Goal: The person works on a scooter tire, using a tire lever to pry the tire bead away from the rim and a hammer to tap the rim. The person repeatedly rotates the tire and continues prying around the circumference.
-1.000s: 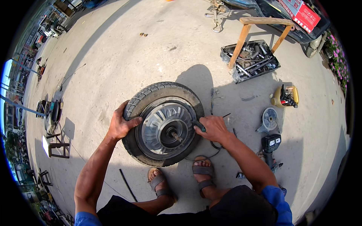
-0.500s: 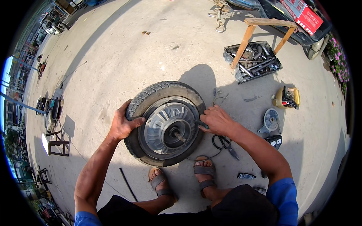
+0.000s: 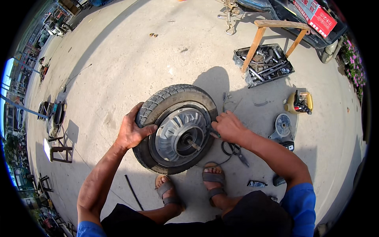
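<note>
A hub-motor wheel (image 3: 179, 136) with a black treaded tyre stands tilted on the concrete in front of my feet, its ribbed metal cover and axle facing up toward me. My left hand (image 3: 133, 130) is closed round the tyre's left side, thumb on the sidewall and fingers behind the tread. At the wheel's right edge, my right hand (image 3: 229, 127) is a closed fist round a slim tool with a dark greenish handle (image 3: 215, 135). Its working end is hidden against the rim. A black cable (image 3: 226, 152) and pliers-like cutters (image 3: 241, 157) lie below my right hand.
A black tool crate (image 3: 268, 65) with a wooden handle, full of sockets and wrenches, stands at far right. Nearer are a cut yellow container (image 3: 299, 102) and a round metal cover (image 3: 283, 125). A small stool (image 3: 57, 150) stands left; a thin black rod (image 3: 134, 192) lies near my left foot.
The wheel has shifted slightly to the right and tilted a little more, with my left hand moving along on it. My right hand has moved slightly right, still at the rim with the tool.
</note>
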### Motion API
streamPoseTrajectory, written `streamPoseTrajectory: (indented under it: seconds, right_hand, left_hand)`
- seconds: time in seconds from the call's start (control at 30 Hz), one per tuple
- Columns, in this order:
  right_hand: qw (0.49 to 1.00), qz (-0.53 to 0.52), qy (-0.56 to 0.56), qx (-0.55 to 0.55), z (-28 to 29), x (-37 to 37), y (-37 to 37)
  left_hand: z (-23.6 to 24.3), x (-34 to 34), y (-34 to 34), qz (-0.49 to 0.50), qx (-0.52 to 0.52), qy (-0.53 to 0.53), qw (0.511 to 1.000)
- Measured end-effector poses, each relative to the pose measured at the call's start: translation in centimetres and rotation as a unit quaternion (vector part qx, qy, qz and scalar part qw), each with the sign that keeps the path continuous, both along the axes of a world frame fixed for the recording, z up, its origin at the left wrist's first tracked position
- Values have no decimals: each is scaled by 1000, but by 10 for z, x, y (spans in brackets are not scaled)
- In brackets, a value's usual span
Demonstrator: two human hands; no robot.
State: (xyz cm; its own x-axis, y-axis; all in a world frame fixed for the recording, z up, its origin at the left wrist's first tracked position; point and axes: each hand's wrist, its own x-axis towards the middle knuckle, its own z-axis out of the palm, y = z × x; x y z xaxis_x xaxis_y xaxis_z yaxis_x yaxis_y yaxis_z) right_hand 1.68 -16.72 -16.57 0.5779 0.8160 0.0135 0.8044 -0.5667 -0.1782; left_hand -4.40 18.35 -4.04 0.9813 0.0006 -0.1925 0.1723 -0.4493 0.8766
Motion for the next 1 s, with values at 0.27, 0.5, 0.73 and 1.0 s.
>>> streamPoseTrajectory:
  seconds: [0.27, 0.5, 0.73, 1.0]
  right_hand:
    - [989, -79, 7, 128, -16, -16, -5]
    - [975, -146, 19, 165, -26, -30, -2]
    - [968, -167, 21, 185, -27, -35, 0]
    - [954, -210, 48, 209, -30, -44, 2]
  left_hand:
    - [0, -9, -6, 10, 17, -1, 1000]
    - [3, -14, -10, 21, -3, 0, 1000]
    - [-4, -17, -8, 28, -37, -9, 999]
    - [-5, -23, -11, 33, -41, -20, 998]
